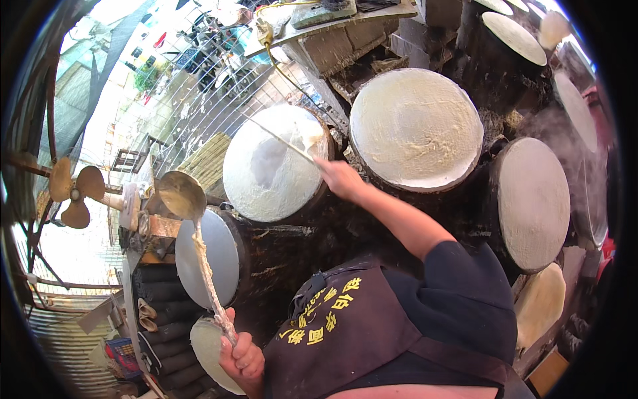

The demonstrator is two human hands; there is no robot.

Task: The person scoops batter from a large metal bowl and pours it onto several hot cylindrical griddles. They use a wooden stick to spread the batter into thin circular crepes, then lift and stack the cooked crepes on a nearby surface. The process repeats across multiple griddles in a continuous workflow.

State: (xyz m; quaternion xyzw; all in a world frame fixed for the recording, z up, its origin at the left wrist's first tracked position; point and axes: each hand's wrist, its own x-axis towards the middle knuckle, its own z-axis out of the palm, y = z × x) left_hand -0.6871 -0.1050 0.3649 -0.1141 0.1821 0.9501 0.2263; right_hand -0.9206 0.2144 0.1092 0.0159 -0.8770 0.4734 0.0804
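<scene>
Round brownish ladle (181, 195), cream-crusted long handle (209, 279).

Creams, whites and one flash of yellow!
The large far disc (416, 130) is mottled cream and white; the disc to its left (272, 166), white with a grey patch, crossed by a tan stick (286, 141); a nearer left disc (207, 259), plain blue-grey. Brassy brown on the ladle (183, 195), its handle (211, 284) streaked cream! And look, yellow lettering (325, 308) across the near dark apron (379, 332).
</scene>
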